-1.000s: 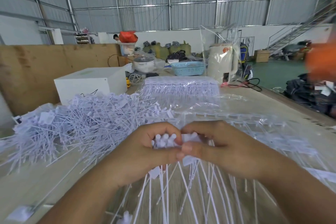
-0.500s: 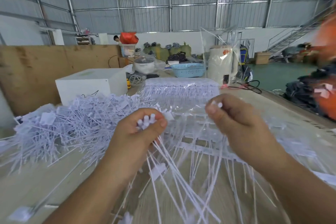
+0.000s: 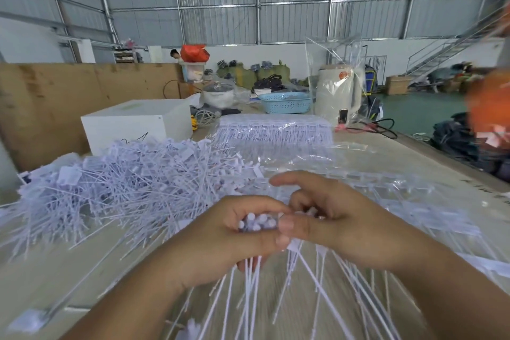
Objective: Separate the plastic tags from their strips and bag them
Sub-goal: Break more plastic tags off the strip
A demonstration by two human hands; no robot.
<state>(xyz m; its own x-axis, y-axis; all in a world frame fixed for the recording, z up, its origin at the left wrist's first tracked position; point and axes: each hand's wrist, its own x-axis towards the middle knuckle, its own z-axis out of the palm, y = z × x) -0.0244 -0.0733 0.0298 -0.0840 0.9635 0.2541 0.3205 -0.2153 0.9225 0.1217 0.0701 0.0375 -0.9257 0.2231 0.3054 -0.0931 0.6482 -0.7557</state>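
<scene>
My left hand grips a bunch of white plastic tags by their round heads, and their thin tails fan down toward me. My right hand lies against the left one, its thumb pressed to the bunch and its fingers curled round a few tag heads; the index finger sticks out to the left. A big loose heap of separated tags lies left of my hands. Clear bags holding tag strips spread under and right of my hands.
A stacked pack of tag strips lies further back, with a white box to its left. Behind them stand a blue basket, a pot, a bagged white kettle and cables. The table's right edge drops to a green floor.
My hands were together, then drew apart as the right one pulled up and away. Now the right hand has come back down against the left hand's bunch.
</scene>
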